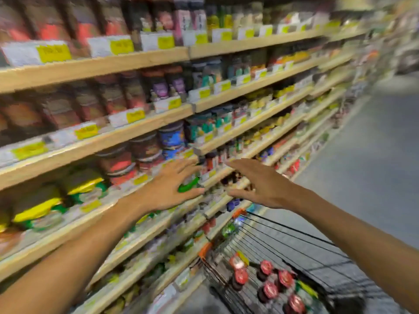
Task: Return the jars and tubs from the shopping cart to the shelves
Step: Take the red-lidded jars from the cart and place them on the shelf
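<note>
Wooden shelves [140,57] are running beyond the spread, empty fingers of both hands; below them, red-lidded jars [269,288] are lying in the cart [294,243].

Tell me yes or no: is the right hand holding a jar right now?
No. The right hand has straight, spread fingers with nothing in it, while red-lidded jars sit in the shopping cart.

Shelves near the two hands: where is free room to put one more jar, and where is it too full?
Between the left hand and the right hand a short strip of shelf edge looks bare, though blur hides detail. Left of it, the yellow-lidded tubs and dark jars stand packed. The shopping cart floor behind the red-lidded jars is bare.
</note>
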The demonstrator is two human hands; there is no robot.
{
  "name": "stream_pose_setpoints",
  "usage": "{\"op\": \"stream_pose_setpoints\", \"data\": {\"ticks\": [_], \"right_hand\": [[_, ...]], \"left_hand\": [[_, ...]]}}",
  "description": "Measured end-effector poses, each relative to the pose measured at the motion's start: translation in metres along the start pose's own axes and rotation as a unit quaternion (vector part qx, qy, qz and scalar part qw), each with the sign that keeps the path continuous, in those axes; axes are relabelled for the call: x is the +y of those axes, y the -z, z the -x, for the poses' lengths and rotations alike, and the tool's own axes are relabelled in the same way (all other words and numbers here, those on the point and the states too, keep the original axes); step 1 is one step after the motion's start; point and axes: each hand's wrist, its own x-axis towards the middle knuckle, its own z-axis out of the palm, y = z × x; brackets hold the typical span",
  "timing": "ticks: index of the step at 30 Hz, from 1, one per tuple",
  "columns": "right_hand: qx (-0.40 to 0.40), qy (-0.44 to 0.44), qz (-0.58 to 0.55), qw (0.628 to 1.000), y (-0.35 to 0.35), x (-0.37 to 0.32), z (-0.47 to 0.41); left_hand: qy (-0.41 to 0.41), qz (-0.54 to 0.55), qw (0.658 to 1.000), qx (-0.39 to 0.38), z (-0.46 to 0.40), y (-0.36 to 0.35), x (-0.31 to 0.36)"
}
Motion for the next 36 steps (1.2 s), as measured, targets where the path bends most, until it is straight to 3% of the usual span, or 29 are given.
{"op": "stream_pose_setpoints", "data": {"ticks": [6, 10, 24, 27, 36], "right_hand": [[-0.067, -0.14, -0.04, 0.987, -0.077, 0.099, 0.054], [-0.11, -0.22, -0.077, 0.966, -0.131, 0.131, 0.085], [-0.204, -0.429, -0.151, 0.867, -0.277, 0.191, 0.132], [-0.203, -0.469, -0.181, 0.84, -0.3, 0.196, 0.146], [-0.152, -0.563, -0.26, 0.77, -0.381, 0.228, 0.212]], "left_hand": [[-0.003, 0.035, 0.979, -0.203, -0.073, -0.119, 0.04], [-0.032, 0.041, 0.955, -0.291, -0.1, -0.189, 0.053], [-0.127, 0.107, 0.887, -0.43, -0.159, -0.348, 0.056], [-0.157, 0.103, 0.873, -0.45, -0.168, -0.374, 0.064], [-0.145, 0.126, 0.836, -0.515, -0.168, -0.481, 0.092]]}}
